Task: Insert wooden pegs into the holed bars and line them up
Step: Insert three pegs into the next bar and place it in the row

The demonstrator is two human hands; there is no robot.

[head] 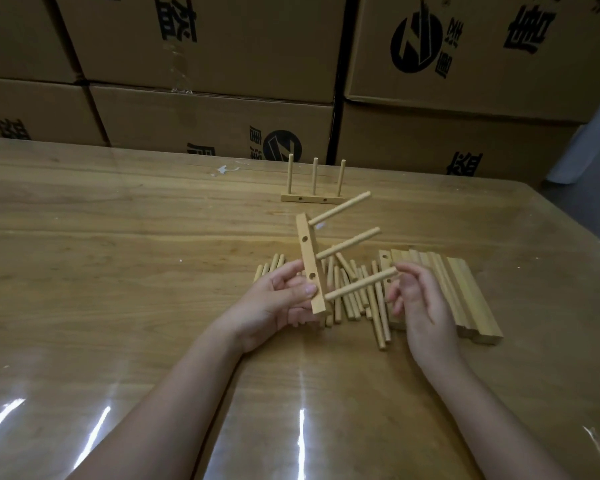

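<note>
Left hand (271, 306) partly behind holed bar (309, 258)

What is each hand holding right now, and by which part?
The left hand grips the holed bar near its lower end; the right hand pinches the free end of the lowest peg.

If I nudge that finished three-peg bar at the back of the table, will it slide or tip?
Likely tips: the finished bar has a narrow base and its three pegs stand tall above it. The table looks glossy, so a low push along its length might slide it. Probably light, stiff wood.
</note>
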